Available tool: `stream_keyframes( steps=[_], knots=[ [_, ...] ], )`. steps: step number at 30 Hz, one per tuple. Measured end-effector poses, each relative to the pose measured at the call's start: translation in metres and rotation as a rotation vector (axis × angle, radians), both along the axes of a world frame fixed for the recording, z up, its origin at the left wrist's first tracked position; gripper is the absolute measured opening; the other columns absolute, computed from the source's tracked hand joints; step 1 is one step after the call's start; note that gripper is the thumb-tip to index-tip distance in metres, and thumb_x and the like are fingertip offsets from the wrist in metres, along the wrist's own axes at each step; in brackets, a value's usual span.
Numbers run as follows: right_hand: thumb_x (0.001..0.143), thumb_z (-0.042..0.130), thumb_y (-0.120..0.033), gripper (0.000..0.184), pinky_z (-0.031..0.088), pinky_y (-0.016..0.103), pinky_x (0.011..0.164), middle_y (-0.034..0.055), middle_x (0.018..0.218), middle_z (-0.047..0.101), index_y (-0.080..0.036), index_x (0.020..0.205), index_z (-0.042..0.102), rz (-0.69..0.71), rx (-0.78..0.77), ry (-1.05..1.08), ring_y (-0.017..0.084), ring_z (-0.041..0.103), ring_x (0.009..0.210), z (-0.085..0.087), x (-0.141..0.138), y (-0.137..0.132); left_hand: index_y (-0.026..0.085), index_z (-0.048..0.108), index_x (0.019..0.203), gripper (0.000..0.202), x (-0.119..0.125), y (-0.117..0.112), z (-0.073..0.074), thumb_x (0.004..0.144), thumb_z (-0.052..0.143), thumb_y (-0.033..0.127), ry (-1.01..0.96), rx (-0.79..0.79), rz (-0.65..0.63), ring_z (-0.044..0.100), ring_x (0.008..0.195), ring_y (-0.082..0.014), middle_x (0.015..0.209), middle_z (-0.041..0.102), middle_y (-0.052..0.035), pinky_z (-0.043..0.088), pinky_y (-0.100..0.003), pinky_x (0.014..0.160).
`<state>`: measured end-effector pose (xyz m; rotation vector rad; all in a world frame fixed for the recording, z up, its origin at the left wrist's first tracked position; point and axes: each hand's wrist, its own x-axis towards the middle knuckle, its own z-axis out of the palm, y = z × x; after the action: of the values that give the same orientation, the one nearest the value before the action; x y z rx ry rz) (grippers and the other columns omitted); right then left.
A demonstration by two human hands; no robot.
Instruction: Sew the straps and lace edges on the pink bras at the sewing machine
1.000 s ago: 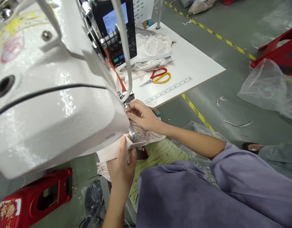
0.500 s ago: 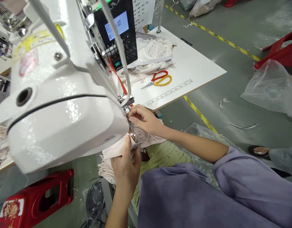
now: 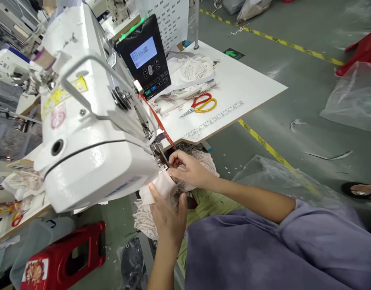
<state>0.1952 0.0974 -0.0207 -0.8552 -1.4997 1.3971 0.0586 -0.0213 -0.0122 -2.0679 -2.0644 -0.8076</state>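
Observation:
At the needle end of the white sewing machine [image 3: 101, 169] lies a pale beige lace garment piece [image 3: 165, 185], partly under the presser foot. My left hand [image 3: 168, 213] grips its near side, the index finger laid along the smooth cloth and the thumb apart from it. Close beside the foot, my right hand [image 3: 190, 171] has its fingers curled in and the thumb near them at the cloth's edge; its fingertips are partly hidden. More lace [image 3: 205, 161] spreads behind the right hand, and a ruffled lace bunch [image 3: 145, 219] hangs below the left.
A black control panel [image 3: 145, 56] stands behind the machine. Red-and-yellow-handled scissors [image 3: 200, 105] and a lace stack [image 3: 194, 70] lie on the white table [image 3: 248, 80], which has a printed ruler. A red stool [image 3: 64, 253] stands lower left; a person's foot [image 3: 362, 189] shows at right.
The view has shifted, showing more of the machine's back and panel. The beige cloth appears turned at the needle, with both hands still at it.

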Motion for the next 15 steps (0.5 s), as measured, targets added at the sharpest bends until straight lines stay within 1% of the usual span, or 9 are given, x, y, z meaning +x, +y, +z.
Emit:
stream_keyframes(
  steps=[3, 6, 8, 9, 11, 12, 13, 14, 15],
  knots=[
    [0.086, 0.068, -0.04, 0.029, 0.045, 0.032, 0.079, 0.0035, 0.096, 0.058, -0.019, 0.101, 0.054, -0.01, 0.046, -0.031, 0.019, 0.056, 0.088, -0.001, 0.002, -0.009, 0.006, 0.002, 0.159, 0.098, 0.002, 0.0, 0.0, 0.091, 0.065, 0.041, -0.01, -0.022, 0.004, 0.05, 0.131, -0.0454, 0.145, 0.04, -0.0367, 0.054, -0.054, 0.092],
    [0.086, 0.07, -0.042, 0.033, 0.044, 0.032, 0.08, 0.0042, 0.099, 0.06, -0.019, 0.105, 0.056, -0.004, 0.038, -0.105, 0.02, 0.057, 0.091, -0.003, 0.007, -0.024, 0.007, 0.0, 0.159, 0.098, 0.016, -0.008, -0.006, 0.092, 0.063, 0.038, -0.017, -0.037, -0.011, 0.047, 0.134, -0.0456, 0.147, 0.04, -0.0357, 0.052, -0.056, 0.095],
    [0.089, 0.067, -0.039, 0.027, 0.044, 0.031, 0.08, 0.0042, 0.099, 0.063, -0.019, 0.106, 0.059, 0.001, 0.003, -0.105, 0.02, 0.058, 0.091, -0.006, 0.013, -0.036, 0.01, -0.001, 0.16, 0.096, 0.032, -0.02, -0.013, 0.093, 0.063, 0.033, -0.018, -0.032, -0.05, 0.044, 0.137, -0.0453, 0.15, 0.036, -0.035, 0.05, -0.058, 0.098],
    [0.091, 0.064, -0.037, 0.022, 0.044, 0.031, 0.08, 0.0038, 0.097, 0.063, -0.019, 0.103, 0.061, 0.005, -0.016, -0.088, 0.02, 0.058, 0.091, -0.007, 0.017, -0.042, 0.011, -0.001, 0.16, 0.095, 0.041, -0.027, -0.016, 0.093, 0.063, 0.032, -0.03, -0.037, -0.074, 0.043, 0.138, -0.0451, 0.153, 0.033, -0.0345, 0.05, -0.059, 0.1],
    [0.094, 0.06, -0.035, 0.018, 0.043, 0.029, 0.078, 0.0026, 0.09, 0.063, -0.018, 0.092, 0.065, 0.015, -0.042, -0.048, 0.018, 0.058, 0.086, -0.008, 0.027, -0.05, 0.013, 0.0, 0.16, 0.096, 0.055, -0.042, -0.02, 0.092, 0.065, 0.032, -0.105, -0.088, -0.118, 0.043, 0.138, -0.0444, 0.155, 0.031, -0.0327, 0.05, -0.059, 0.1],
    [0.095, 0.059, -0.035, 0.021, 0.042, 0.028, 0.075, 0.0019, 0.085, 0.062, -0.017, 0.086, 0.065, 0.024, -0.052, -0.034, 0.017, 0.057, 0.083, -0.008, 0.033, -0.053, 0.014, 0.0, 0.161, 0.098, 0.059, -0.05, -0.021, 0.091, 0.066, 0.033, -0.181, -0.144, -0.145, 0.048, 0.135, -0.0426, 0.153, 0.036, -0.0314, 0.053, -0.056, 0.098],
    [0.095, 0.059, -0.036, 0.024, 0.041, 0.027, 0.072, 0.0014, 0.082, 0.06, -0.017, 0.082, 0.065, 0.036, -0.059, -0.03, 0.016, 0.056, 0.079, -0.007, 0.038, -0.055, 0.015, 0.0, 0.16, 0.098, 0.06, -0.056, -0.02, 0.091, 0.066, 0.034, -0.279, -0.221, -0.179, 0.056, 0.129, -0.0394, 0.148, 0.045, -0.0294, 0.057, -0.051, 0.093],
    [0.095, 0.06, -0.037, 0.026, 0.04, 0.027, 0.07, 0.001, 0.079, 0.059, -0.016, 0.079, 0.065, 0.051, -0.063, -0.032, 0.015, 0.055, 0.076, -0.006, 0.044, -0.056, 0.017, 0.001, 0.16, 0.096, 0.058, -0.061, -0.018, 0.091, 0.066, 0.033, -0.384, -0.304, -0.214, 0.065, 0.117, -0.0346, 0.138, 0.056, -0.0256, 0.06, -0.045, 0.086],
    [0.095, 0.06, -0.038, 0.027, 0.04, 0.026, 0.068, 0.0009, 0.078, 0.059, -0.016, 0.078, 0.066, 0.07, -0.064, -0.037, 0.015, 0.054, 0.074, -0.005, 0.05, -0.056, 0.019, 0.005, 0.16, 0.09, 0.053, -0.063, -0.015, 0.093, 0.064, 0.03, -0.478, -0.372, -0.249, 0.072, 0.103, -0.0288, 0.125, 0.067, -0.0193, 0.062, -0.039, 0.079]
  ],
)
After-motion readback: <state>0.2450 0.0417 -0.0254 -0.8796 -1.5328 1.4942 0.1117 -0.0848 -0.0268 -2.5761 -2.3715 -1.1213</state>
